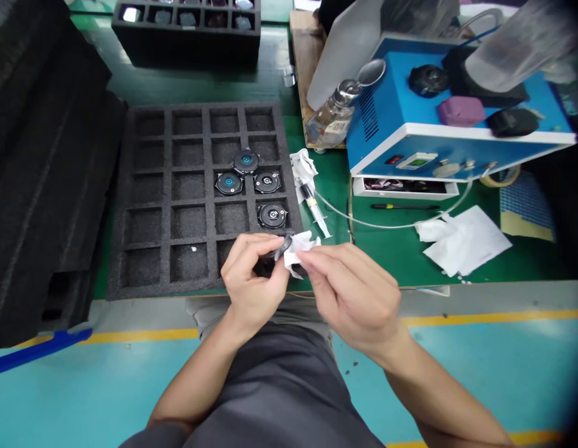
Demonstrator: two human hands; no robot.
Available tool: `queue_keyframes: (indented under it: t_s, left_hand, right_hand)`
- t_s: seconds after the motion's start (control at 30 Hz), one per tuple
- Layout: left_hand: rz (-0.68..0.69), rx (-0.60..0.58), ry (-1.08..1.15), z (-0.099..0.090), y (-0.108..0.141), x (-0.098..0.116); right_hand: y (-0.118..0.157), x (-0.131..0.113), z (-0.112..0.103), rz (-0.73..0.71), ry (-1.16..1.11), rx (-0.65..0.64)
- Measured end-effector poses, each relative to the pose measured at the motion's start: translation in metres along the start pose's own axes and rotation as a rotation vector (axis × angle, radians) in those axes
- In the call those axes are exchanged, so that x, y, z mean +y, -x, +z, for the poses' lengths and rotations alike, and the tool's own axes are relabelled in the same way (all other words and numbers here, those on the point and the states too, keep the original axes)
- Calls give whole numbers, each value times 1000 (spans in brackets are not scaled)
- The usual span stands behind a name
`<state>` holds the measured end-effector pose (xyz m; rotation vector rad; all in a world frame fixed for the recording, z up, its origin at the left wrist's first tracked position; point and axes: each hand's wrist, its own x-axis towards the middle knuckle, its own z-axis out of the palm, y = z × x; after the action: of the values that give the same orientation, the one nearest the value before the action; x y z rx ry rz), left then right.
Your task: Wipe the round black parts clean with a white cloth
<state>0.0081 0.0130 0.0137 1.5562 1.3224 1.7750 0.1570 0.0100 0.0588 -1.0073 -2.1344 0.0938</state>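
My left hand (255, 283) pinches a small round dark part (283, 247) on its edge, above the lower right corner of a black foam tray (188, 203). Pressed against that part is a crumpled white wipe (298, 247), gripped between the thumb and fingers of my right hand (354, 289). Several round black watch-like units lie in the tray's right columns; one unit (246, 160) rests across a divider, touching or close to another (229, 183). A syringe (316, 210) lies just beyond my hands, beside a second crumpled wipe (304, 165).
A blue machine (386, 146) stands at the back right, a glass bottle (333, 115) beside it. A thin tube (377, 224) curves across the green table. White wipes (466, 239) lie right. Black foam (41, 168) is stacked left; another foam tray (190, 46) stands behind.
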Motion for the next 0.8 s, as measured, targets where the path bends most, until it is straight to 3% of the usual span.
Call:
queue_keyframes:
  t_s: [0.8]
  left_hand:
    - [40, 5, -43, 1, 1, -2]
  right_hand:
    - [0, 6, -1, -8, 116, 8]
